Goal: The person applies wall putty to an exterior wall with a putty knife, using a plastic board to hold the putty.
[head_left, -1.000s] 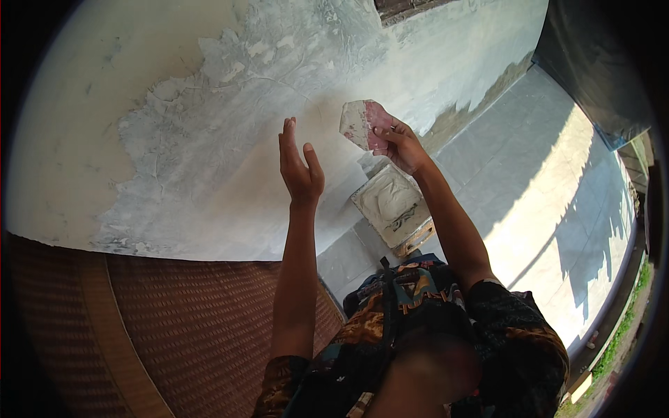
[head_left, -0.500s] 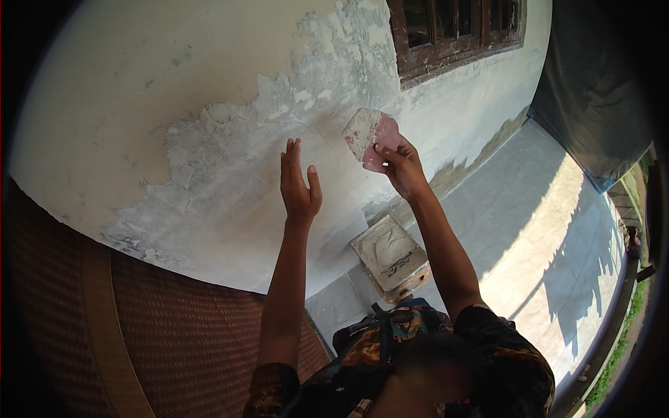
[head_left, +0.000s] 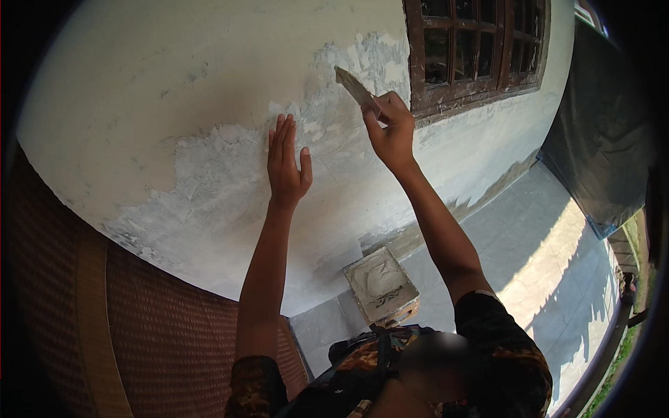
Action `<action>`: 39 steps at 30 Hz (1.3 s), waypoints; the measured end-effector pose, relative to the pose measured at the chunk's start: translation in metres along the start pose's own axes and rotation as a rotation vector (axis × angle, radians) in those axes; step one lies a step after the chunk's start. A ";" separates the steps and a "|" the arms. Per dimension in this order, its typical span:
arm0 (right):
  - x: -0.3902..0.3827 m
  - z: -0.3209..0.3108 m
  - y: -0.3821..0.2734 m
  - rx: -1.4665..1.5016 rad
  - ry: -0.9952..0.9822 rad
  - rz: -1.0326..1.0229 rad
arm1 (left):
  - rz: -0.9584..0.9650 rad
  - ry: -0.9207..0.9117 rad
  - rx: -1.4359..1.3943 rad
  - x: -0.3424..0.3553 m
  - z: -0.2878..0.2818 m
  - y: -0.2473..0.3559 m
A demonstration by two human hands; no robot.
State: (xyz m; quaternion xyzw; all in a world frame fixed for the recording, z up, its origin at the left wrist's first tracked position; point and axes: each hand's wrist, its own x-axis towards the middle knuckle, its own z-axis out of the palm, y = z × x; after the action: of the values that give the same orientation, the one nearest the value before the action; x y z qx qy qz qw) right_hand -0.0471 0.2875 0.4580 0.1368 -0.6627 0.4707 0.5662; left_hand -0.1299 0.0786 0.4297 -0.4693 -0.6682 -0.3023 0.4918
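My right hand (head_left: 392, 136) pinches a flat putty scraper (head_left: 357, 87), a thin pink plate smeared with whitish filler. Its blade is turned nearly edge-on and points up and left toward the patchy wall (head_left: 230, 157), just left of the window. Whether the blade touches the wall I cannot tell. My left hand (head_left: 286, 164) is raised in front of the wall with its fingers stretched out and thumb apart; nothing is in it. Grey-white filler covers a rough-edged area of the cream wall behind both hands.
Below my hands, a square container (head_left: 382, 282) of pale filler stands near the wall's foot. A brown-framed window (head_left: 481, 45) is at the upper right. A woven brown panel (head_left: 174, 327) lies at lower left, grey tiled floor (head_left: 481, 223) at right, and a dark sheet (head_left: 592, 132) hangs beyond.
My right hand has risen with the scraper and turned it from face-on to nearly edge-on. My left hand has moved slightly up and left, still open. The view has shifted, showing more window.
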 end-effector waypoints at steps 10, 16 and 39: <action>0.058 0.032 0.042 -0.568 0.013 -0.660 | 0.127 -0.047 0.096 0.012 0.010 -0.038; 0.040 0.041 0.078 -0.606 -0.017 -0.674 | 0.205 -0.102 0.191 0.005 0.016 -0.058; 0.033 0.043 0.043 -0.471 0.118 -0.474 | 0.256 -0.142 0.100 0.008 -0.001 -0.066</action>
State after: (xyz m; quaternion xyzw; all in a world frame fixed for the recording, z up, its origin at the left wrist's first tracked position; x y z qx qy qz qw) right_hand -0.1148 0.2882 0.4705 0.1253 -0.6692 0.1669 0.7132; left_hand -0.1909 0.0561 0.4411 -0.5459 -0.6501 -0.1695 0.5006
